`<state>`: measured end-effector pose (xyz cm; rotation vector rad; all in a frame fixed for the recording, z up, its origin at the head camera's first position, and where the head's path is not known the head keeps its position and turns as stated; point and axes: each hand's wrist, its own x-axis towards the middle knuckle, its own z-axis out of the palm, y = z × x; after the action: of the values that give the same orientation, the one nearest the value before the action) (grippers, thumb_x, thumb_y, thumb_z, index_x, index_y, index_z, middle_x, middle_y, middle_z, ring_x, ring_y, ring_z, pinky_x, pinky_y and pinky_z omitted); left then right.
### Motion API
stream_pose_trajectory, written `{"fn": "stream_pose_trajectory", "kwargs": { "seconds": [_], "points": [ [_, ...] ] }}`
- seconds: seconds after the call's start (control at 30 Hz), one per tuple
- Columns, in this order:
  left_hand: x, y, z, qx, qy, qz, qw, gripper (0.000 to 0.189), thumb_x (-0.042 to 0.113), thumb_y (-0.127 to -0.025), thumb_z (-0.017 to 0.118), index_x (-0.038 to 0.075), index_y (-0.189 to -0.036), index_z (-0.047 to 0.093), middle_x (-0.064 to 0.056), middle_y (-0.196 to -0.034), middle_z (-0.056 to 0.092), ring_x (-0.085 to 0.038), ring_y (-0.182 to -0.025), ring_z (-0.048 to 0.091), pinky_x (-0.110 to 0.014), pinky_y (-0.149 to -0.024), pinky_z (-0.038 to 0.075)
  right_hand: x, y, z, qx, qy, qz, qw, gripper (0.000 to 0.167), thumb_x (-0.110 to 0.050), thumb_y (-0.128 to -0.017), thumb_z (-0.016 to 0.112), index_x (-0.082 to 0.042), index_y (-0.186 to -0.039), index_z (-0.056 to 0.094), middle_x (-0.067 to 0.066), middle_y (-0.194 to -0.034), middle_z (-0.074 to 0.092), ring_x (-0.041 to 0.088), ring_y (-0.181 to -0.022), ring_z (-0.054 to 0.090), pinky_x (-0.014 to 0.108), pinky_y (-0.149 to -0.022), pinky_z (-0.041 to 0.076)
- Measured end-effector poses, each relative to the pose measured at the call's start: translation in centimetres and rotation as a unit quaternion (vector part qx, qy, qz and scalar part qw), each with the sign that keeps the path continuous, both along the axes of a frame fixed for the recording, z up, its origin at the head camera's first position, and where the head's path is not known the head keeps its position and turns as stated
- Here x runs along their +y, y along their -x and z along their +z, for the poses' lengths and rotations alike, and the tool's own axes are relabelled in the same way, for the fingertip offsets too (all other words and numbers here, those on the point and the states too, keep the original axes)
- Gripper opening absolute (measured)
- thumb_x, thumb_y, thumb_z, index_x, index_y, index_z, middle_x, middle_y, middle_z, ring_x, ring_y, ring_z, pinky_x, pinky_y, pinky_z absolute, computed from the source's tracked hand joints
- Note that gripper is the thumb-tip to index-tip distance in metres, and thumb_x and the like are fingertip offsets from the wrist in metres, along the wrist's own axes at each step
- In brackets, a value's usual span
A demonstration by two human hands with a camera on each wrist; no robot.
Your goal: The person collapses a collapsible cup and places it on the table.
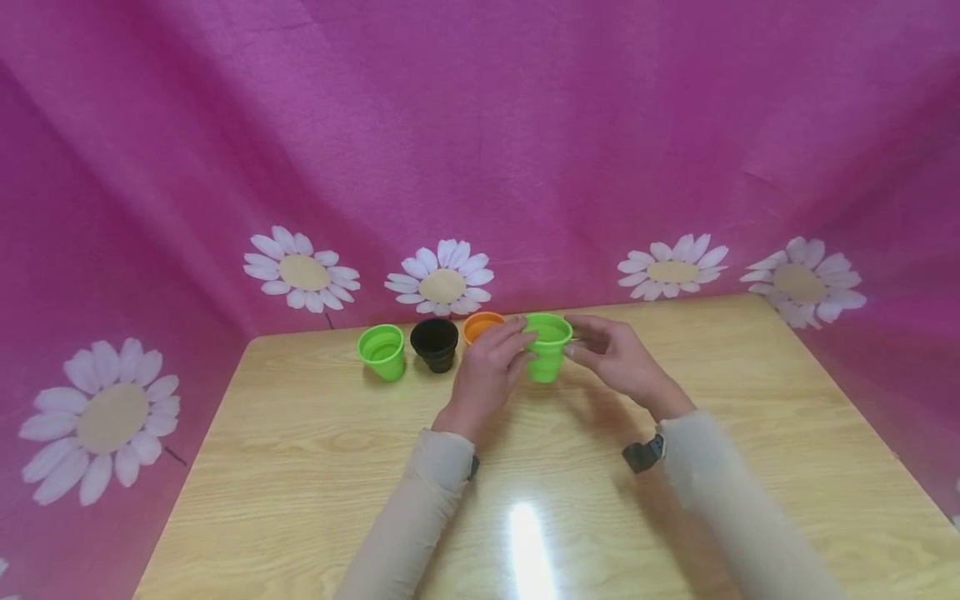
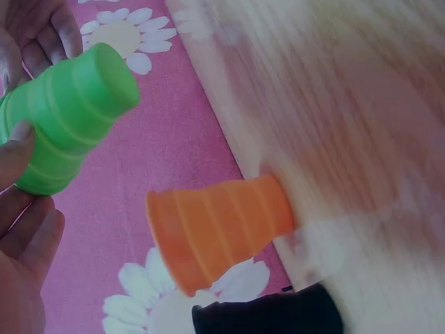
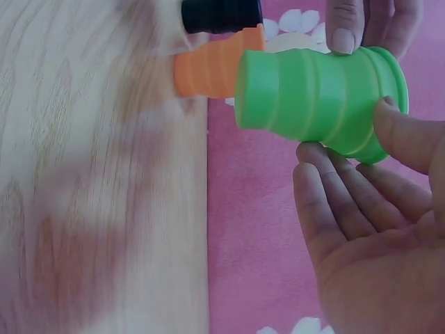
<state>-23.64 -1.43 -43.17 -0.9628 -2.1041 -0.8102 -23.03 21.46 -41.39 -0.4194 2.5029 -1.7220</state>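
Note:
Between both hands is a light green ribbed cup (image 1: pixel 546 360), rim up and held off the table, as the left wrist view shows. My left hand (image 1: pixel 487 371) pinches its left side, thumb on the near wall (image 2: pixel 59 142). From the right, my right hand (image 1: pixel 626 362) holds it near the rim, with the thumb on one side and fingertips on the other (image 3: pixel 327 90). Just left of it an orange cup (image 1: pixel 482 322) stands upright, partly hidden by my left hand in the head view; its ribbed side (image 2: pixel 222 226) shows in the left wrist view.
A black cup (image 1: pixel 435 343) and a second green cup (image 1: pixel 383 353) stand upright in line left of the orange one. They are near the back edge of the wooden table (image 1: pixel 322 467). A pink curtain (image 1: pixel 525 150) with white daisies hangs behind and at both sides.

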Motion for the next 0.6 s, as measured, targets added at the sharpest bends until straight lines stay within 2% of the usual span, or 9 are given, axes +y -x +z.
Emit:
{"fn": "stream_pose_trajectory", "kwargs": {
  "seconds": [0.1,0.17,0.23,0.37,0.4,0.47,0.6],
  "points": [
    [-0.2,0.0,0.3,-0.001,0.016,-0.008,0.9998,0.028,0.007,-0.082,0.083,0.002,-0.109,0.074,-0.016,-0.117,0.071,-0.031,-0.113,0.065,-0.031,-0.106,0.046,-0.2,-0.1,0.2,0.041,-0.033,-0.011,0.9986,0.052,-0.017,-0.097,0.069,0.001,-0.143,0.051,0.018,-0.139,0.057,0.035,-0.116,0.063,0.047,-0.097,0.053],
    [-0.3,0.0,0.5,-0.003,0.025,-0.01,0.9996,0.027,0.007,-0.082,0.083,0.002,-0.108,0.074,-0.016,-0.116,0.071,-0.03,-0.112,0.066,-0.03,-0.106,0.046,-0.4,-0.3,0.4,0.101,-0.068,-0.021,0.9924,0.051,-0.015,-0.095,0.072,0.001,-0.141,0.054,0.019,-0.138,0.058,0.036,-0.118,0.061,0.049,-0.098,0.052],
    [-0.5,0.1,0.6,-0.003,0.033,-0.004,0.9994,0.027,0.008,-0.083,0.083,0.002,-0.107,0.074,-0.015,-0.116,0.071,-0.028,-0.11,0.066,-0.03,-0.104,0.048,-0.7,-0.4,0.6,0.183,-0.116,-0.029,0.9759,0.049,-0.013,-0.091,0.076,0.001,-0.135,0.059,0.018,-0.135,0.06,0.037,-0.12,0.059,0.051,-0.1,0.05],
    [-0.7,0.1,0.8,-0.008,0.035,0.002,0.9994,0.027,0.009,-0.083,0.083,0.002,-0.108,0.074,-0.015,-0.113,0.072,-0.028,-0.108,0.067,-0.032,-0.101,0.05,-1.3,-0.6,0.7,0.317,-0.181,-0.02,0.9307,0.042,-0.007,-0.085,0.081,0.001,-0.124,0.068,0.018,-0.129,0.064,0.038,-0.121,0.059,0.053,-0.103,0.047],
    [-0.7,0.1,0.8,-0.009,0.035,0.003,0.9993,0.028,0.01,-0.083,0.083,0.002,-0.108,0.074,-0.014,-0.113,0.072,-0.027,-0.107,0.067,-0.032,-0.101,0.051,-1.5,-0.6,0.7,0.335,-0.187,-0.016,0.9233,0.041,-0.006,-0.084,0.081,0.002,-0.122,0.069,0.018,-0.128,0.065,0.038,-0.121,0.059,0.053,-0.104,0.046],
    [-0.8,0.1,0.9,-0.012,0.035,0.0,0.9993,0.027,0.01,-0.084,0.082,0.002,-0.109,0.073,-0.014,-0.112,0.072,-0.027,-0.107,0.067,-0.032,-0.1,0.051,-1.7,-0.7,0.7,0.355,-0.192,-0.016,0.9149,0.039,-0.004,-0.083,0.082,0.002,-0.119,0.07,0.019,-0.126,0.066,0.038,-0.119,0.06,0.053,-0.103,0.047],
    [-1.0,0.0,1.2,-0.014,0.041,-0.002,0.9991,0.027,0.011,-0.086,0.081,0.001,-0.11,0.072,-0.013,-0.112,0.072,-0.026,-0.106,0.067,-0.032,-0.099,0.052,-1.9,-0.7,0.7,0.369,-0.193,-0.021,0.9091,0.038,-0.004,-0.082,0.083,0.002,-0.117,0.071,0.019,-0.123,0.067,0.037,-0.117,0.062,0.051,-0.102,0.049]
  ]
}}
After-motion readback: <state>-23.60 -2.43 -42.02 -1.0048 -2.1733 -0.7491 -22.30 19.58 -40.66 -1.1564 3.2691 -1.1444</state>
